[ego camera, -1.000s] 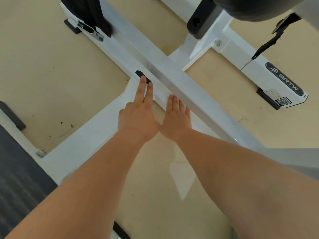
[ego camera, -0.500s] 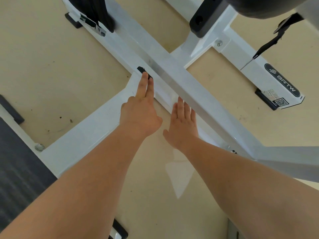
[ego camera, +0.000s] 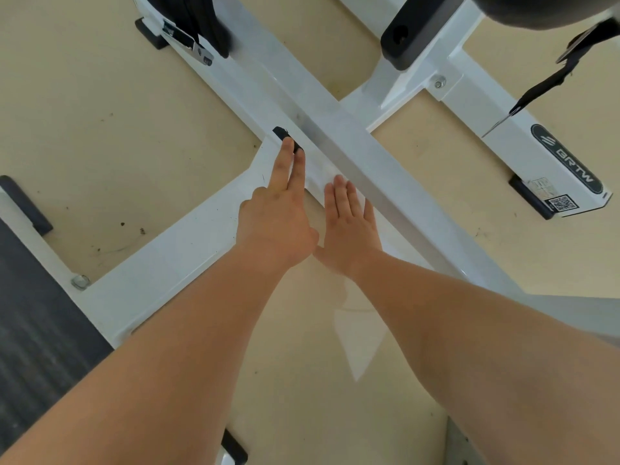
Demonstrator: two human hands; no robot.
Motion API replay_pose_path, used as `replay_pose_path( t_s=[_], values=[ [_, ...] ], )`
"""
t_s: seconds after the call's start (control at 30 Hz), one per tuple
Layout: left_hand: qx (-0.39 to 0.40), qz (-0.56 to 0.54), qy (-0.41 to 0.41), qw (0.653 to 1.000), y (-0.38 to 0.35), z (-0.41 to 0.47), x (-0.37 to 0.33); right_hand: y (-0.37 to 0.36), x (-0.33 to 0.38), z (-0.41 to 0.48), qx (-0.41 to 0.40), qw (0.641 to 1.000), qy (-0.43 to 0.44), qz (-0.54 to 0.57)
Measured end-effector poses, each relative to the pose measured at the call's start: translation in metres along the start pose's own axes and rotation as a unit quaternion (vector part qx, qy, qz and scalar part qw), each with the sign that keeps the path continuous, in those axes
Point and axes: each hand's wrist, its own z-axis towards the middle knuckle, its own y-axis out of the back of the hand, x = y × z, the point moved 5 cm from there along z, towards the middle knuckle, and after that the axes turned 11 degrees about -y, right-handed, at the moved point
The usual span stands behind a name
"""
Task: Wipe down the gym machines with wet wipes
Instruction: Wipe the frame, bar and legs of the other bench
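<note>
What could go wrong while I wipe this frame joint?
Fingers of the left hand reach the black tab at the beam joint; they might snag. No wipe shows clearly against the white frame, so patches could be missed. Grit on the floor beside the lower beam might smear onto it.

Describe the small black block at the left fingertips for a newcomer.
Find the long white steel beam crossing the tan floor diagonally. Where a second white beam branches toward the lower left, a small black rectangular block sits in the corner, at the fingertips of the left hand. Unlike the black floor feet, it sits on the frame.
</note>
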Motion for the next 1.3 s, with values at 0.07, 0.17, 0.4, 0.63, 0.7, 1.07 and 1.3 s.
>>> replay_pose_path(
  t_s=[0.07, 0.17, 0.4, 0.63, 0.7, 1.07, 1.3],
  values=[
    [-0.002, 0.0, 0.003, 1.0, 0.0, -0.001, 0.0, -0.01, -0.009, -0.02, 0.009, 1.0, -0.017, -0.002],
    [-0.005, 0.007, 0.006, 1.0, 0.001, 0.0, 0.001, -0.03, -0.034, -0.058, 0.017, 0.997, -0.071, 0.001],
    [0.001, 0.021, 0.007, 1.0, -0.003, 0.001, -0.006, -0.035, -0.058, -0.07, 0.04, 0.992, -0.122, 0.019],
    [-0.002, 0.023, 0.032, 0.999, -0.004, -0.001, -0.006, -0.02, -0.039, -0.048, 0.046, 0.992, -0.099, 0.063],
    [-0.004, 0.02, 0.038, 0.999, -0.003, -0.001, -0.006, -0.034, -0.052, -0.073, 0.047, 0.99, -0.119, 0.05],
    [-0.006, 0.002, 0.025, 1.0, -0.006, 0.0, -0.012, -0.054, -0.084, -0.12, 0.099, 0.941, -0.298, 0.13],
    [0.007, 0.0, 0.011, 1.0, -0.002, -0.003, -0.008, -0.024, -0.042, -0.065, 0.065, 0.99, -0.097, 0.084]
  ],
)
